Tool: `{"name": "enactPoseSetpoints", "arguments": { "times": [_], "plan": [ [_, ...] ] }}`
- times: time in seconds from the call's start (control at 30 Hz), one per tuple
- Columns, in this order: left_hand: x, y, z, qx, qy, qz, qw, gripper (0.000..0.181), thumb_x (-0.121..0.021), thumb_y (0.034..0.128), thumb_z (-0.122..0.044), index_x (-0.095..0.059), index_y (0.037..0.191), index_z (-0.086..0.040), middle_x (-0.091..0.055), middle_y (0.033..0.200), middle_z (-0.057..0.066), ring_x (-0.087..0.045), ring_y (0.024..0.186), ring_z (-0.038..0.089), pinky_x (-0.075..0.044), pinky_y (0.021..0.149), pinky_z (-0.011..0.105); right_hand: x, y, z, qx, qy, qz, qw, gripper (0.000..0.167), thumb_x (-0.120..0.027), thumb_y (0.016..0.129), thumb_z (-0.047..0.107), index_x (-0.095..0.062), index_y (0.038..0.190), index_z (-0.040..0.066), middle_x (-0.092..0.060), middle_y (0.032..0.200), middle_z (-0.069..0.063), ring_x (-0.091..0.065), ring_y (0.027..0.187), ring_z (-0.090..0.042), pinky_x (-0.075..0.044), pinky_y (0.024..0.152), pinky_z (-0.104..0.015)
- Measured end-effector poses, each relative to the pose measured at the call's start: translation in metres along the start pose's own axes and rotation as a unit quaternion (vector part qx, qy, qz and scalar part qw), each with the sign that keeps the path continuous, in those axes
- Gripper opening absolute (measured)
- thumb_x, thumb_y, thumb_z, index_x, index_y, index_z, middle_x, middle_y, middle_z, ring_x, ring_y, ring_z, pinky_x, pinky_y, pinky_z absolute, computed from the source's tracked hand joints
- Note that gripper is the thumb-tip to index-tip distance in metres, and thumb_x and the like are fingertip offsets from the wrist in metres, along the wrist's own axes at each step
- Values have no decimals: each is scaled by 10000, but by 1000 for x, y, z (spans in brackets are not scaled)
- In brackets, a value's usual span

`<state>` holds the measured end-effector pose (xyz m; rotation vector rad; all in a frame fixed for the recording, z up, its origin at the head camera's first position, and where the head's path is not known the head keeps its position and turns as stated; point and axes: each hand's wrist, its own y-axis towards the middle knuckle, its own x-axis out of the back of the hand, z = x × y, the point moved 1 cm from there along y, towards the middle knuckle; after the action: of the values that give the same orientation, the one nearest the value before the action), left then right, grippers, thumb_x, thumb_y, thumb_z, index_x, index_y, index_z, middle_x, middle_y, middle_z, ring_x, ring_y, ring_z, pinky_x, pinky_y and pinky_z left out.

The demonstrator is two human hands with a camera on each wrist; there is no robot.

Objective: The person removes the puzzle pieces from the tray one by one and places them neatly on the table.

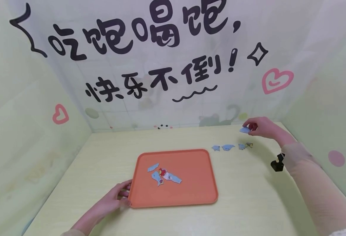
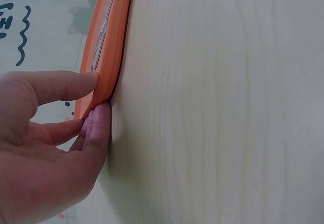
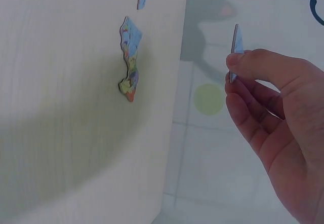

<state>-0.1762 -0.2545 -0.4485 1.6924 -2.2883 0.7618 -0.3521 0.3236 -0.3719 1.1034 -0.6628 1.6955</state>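
My right hand (image 1: 262, 127) pinches a light-blue puzzle piece (image 1: 245, 130) between thumb and fingertips, raised near the back right of the table. In the right wrist view this puzzle piece (image 3: 237, 49) appears nearly edge-on. My left hand (image 1: 117, 196) grips the orange tray (image 1: 193, 183) at its near left corner. The left wrist view shows the thumb (image 2: 76, 84) on the rim and the other fingers against the side. Several puzzle pieces lie in the tray, among them a blue strip (image 1: 153, 167) and a joined blue-and-red cluster (image 1: 170, 177).
Beyond the tray's far right corner, several puzzle pieces (image 1: 227, 147) lie in a row on the table (image 1: 243, 196). A black object (image 1: 277, 164) shows at the right wrist. A white printed backdrop (image 1: 149, 111) stands behind, with pale side panels.
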Motion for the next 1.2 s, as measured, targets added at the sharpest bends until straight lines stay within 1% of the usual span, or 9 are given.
{"name": "enactPoseSetpoints", "arguments": {
  "times": [0.13,0.3,0.57,0.8,0.9,1.03,1.2],
  "plan": [
    [0,0,1,-8,-15,-9,10000,828,-692,780,20,-317,1518,1,-446,1404,200,-525,1108,266,-451,816,328,0,-7,-16,-50,6,-96,9999,308,-706,851,44,-666,1153,-1,-685,973,-143,-630,883,-251,-526,763,-325],
    [0,0,0,-12,21,-34,10000,821,-688,782,24,-322,1516,-2,-451,1401,193,-524,1110,265,-463,819,321,-1,-15,-31,-151,-33,-221,9996,307,-714,853,57,-678,1154,6,-684,971,-142,-625,877,-246,-517,737,-280],
    [0,0,0,-39,60,-27,10000,828,-693,776,14,-318,1515,7,-450,1402,199,-524,1112,259,-468,812,302,-3,-24,-45,-345,-9,-288,9990,307,-734,848,75,-682,1138,-11,-687,964,-160,-633,868,-249,-512,735,-294],
    [0,-1,1,-66,27,43,10000,829,-694,784,9,-307,1518,13,-446,1405,209,-524,1112,262,-471,797,295,-10,-31,-58,-355,97,-392,9986,302,-749,829,61,-696,1118,-6,-697,940,-138,-613,842,-183,-492,697,-209],
    [0,-1,0,-48,32,40,10000,828,-690,780,14,-310,1516,13,-447,1407,209,-529,1116,262,-476,796,301,-15,-35,-65,-421,240,-406,9980,318,-747,831,64,-686,1132,-18,-689,951,-150,-597,845,-175,-482,693,-202],
    [0,-1,0,-41,45,51,10000,819,-688,790,10,-309,1516,15,-448,1408,210,-531,1123,268,-479,794,306,-24,-40,-75,-635,370,-336,9967,350,-731,854,94,-661,1177,-20,-679,999,-178,-609,882,-216,-478,716,-219],
    [0,-2,1,-189,12,176,9997,828,-689,809,-6,-270,1522,41,-426,1411,244,-532,1140,279,-491,766,286,-34,-44,-84,-877,454,-250,9948,385,-687,867,90,-625,1227,-34,-653,1057,-226,-623,955,-320,-487,771,-297]
  ]
}}
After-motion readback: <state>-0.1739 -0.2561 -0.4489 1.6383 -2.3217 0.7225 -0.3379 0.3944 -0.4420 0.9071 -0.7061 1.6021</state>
